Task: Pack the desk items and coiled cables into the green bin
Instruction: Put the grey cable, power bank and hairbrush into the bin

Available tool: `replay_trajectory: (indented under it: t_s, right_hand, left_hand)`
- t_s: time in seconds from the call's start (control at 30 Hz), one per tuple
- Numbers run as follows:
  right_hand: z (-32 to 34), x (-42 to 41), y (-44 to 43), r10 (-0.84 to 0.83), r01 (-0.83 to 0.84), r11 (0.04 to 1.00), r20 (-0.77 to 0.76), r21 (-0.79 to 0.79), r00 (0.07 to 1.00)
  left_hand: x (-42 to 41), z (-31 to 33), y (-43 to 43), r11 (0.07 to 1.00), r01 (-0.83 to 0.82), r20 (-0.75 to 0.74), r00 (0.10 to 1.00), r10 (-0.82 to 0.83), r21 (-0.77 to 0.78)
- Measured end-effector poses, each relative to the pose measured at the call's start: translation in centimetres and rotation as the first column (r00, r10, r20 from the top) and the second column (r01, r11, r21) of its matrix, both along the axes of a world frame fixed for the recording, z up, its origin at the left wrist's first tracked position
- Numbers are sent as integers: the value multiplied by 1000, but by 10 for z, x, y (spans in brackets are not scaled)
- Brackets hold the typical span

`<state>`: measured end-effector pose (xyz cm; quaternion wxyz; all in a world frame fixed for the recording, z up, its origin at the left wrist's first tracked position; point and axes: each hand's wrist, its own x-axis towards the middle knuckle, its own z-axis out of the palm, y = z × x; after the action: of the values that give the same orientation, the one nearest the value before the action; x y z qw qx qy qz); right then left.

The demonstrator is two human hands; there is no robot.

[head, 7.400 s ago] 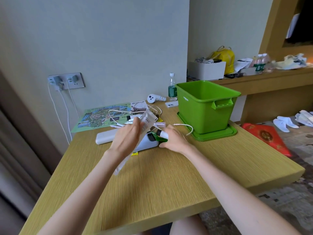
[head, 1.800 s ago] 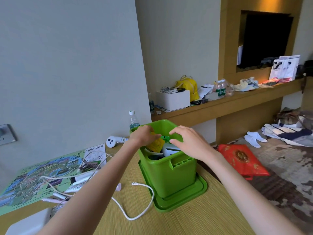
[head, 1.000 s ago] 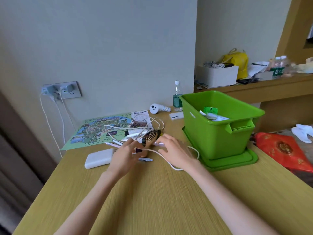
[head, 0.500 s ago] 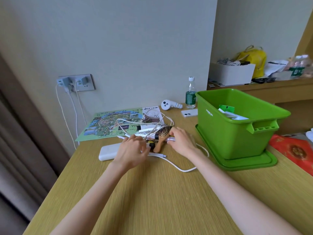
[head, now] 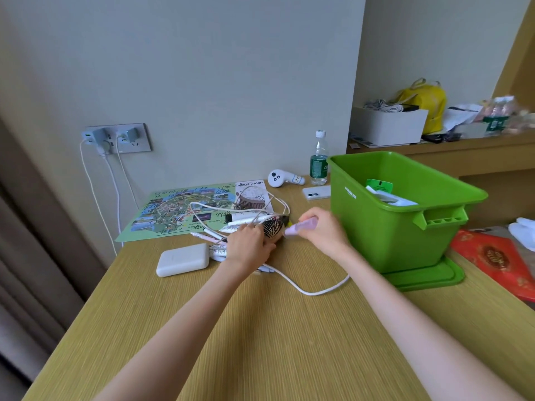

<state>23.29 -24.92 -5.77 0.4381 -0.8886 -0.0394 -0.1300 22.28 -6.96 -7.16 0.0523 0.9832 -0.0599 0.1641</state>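
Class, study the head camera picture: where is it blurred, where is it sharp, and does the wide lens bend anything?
Head view: the bottles on the far shelf smear with motion blur; the green bin and power bank stay sharp; the curtain edge at left bows from wide-angle distortion; soft, even light, no harsh glare.

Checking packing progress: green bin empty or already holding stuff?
Partly filled. The green bin stands upright, with white items and a green tag visible inside.
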Motion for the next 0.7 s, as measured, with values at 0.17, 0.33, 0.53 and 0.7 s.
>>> replay_trajectory:
  t_s: [0.17,0.33,0.53,0.7]
  right_hand:
    - [22,-9,-4,40,-36,936,-3,351,999]
    - [26,-15,-5,148,-93,821,-52,563,988]
    - [26,-20,11,266,-126,769,-134,627,955]
    - [19,-32,44,385,-244,834,-206,494,900]
  left_hand:
    - [-1,3,1,996,-65,-96,994,58,-67]
    - [-4,15,16,781,-48,-161,985,-68,-623]
    - [-21,30,58,235,-161,-246,885,-395,-959]
    - [-29,31,104,150,-97,-161,848,-506,-984]
